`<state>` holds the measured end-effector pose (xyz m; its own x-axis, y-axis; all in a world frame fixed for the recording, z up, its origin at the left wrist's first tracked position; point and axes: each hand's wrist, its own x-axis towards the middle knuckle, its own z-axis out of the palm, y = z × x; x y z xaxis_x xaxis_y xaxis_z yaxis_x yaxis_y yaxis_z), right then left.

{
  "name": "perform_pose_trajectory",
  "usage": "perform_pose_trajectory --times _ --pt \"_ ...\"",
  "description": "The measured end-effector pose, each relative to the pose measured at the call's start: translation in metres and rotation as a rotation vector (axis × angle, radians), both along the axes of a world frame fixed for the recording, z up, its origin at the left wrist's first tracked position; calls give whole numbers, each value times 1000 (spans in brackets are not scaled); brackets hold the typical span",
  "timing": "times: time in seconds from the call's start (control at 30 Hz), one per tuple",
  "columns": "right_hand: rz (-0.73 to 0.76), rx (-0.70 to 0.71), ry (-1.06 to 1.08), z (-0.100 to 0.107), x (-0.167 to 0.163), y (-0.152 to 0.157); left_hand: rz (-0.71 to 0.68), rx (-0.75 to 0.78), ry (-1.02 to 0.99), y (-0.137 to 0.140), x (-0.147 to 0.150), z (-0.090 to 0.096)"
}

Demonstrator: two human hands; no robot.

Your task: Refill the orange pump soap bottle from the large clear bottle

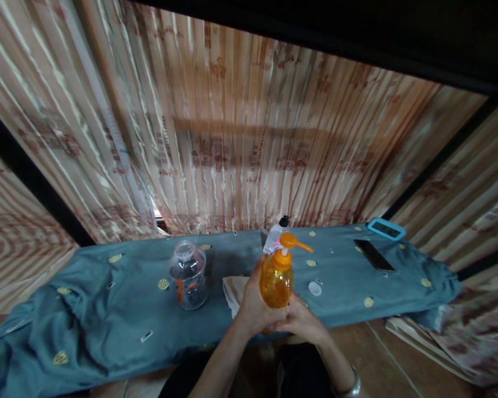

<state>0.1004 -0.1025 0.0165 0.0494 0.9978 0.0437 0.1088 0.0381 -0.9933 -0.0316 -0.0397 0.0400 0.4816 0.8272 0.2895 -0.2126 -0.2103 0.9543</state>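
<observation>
An orange pump bottle with an orange pump head stands upright in front of me, above the near edge of a blue-green cloth. My left hand wraps its left side and base. My right hand grips it from below on the right. A folded beige cloth lies just left of the bottle. Behind the bottle stands a small clear tube with a black cap.
A clear plastic jar stands left of centre. A white cap lies right of the bottle. A black phone and a blue-framed device lie at the far right. Striped curtains hang behind.
</observation>
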Motion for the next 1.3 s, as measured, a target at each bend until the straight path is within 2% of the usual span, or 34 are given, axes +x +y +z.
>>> perform_pose_trajectory --times 0.17,0.27,0.43,0.57,0.67,0.8,1.07,1.2,1.3 --pt "-162 34 3 -19 6 -13 -102 20 -50 -2 21 -7" --pt "-329 74 -43 -37 15 -5 -73 47 -2 -5 28 -8" --pt "-634 -3 -182 -58 43 29 43 101 80 -4 24 -20" --pt "-738 -32 -247 -59 54 60 137 134 85 3 11 -34" --pt "-829 -42 -300 -56 51 79 163 166 98 6 0 -36" --pt "-885 -22 -346 -56 44 95 168 181 148 7 -15 -33" --pt "-942 15 -394 -65 42 106 230 185 224 9 -41 -30" --pt "-899 73 -408 -71 44 107 258 167 238 10 -55 -29" --pt "-849 130 -430 -80 43 92 289 126 204 13 -65 -26"
